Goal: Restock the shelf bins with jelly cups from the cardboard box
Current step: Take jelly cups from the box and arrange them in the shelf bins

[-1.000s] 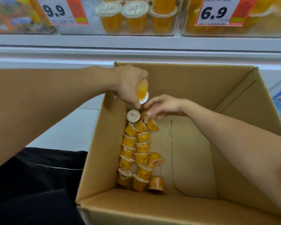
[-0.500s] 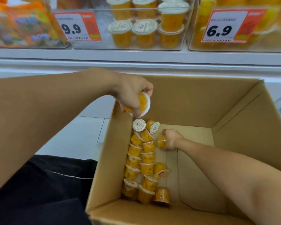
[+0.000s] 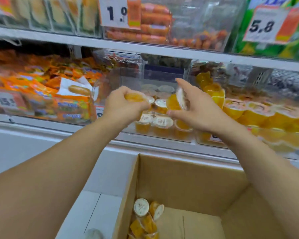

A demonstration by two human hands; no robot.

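Observation:
My left hand point(image 3: 123, 107) grips an orange jelly cup point(image 3: 134, 97) just in front of the clear shelf bin point(image 3: 162, 135). My right hand point(image 3: 195, 109) holds a second jelly cup point(image 3: 175, 101), tilted with its white lid facing right, over the same bin. Several sealed orange cups point(image 3: 161, 122) with white lids stand inside that bin. Below, the open cardboard box point(image 3: 188, 178) holds more jelly cups point(image 3: 141, 207) along its left wall.
Orange snack bags point(image 3: 41, 94) fill the bin to the left. Larger orange jelly cups point(image 3: 259, 114) fill the bin to the right. An upper shelf point(image 3: 145, 46) with price tags runs above. White floor tiles point(image 3: 100, 204) lie left of the box.
Both hands rose from the box up to the shelf bin, each carrying a jelly cup. The view tilted upward, so the box now sits low in the frame.

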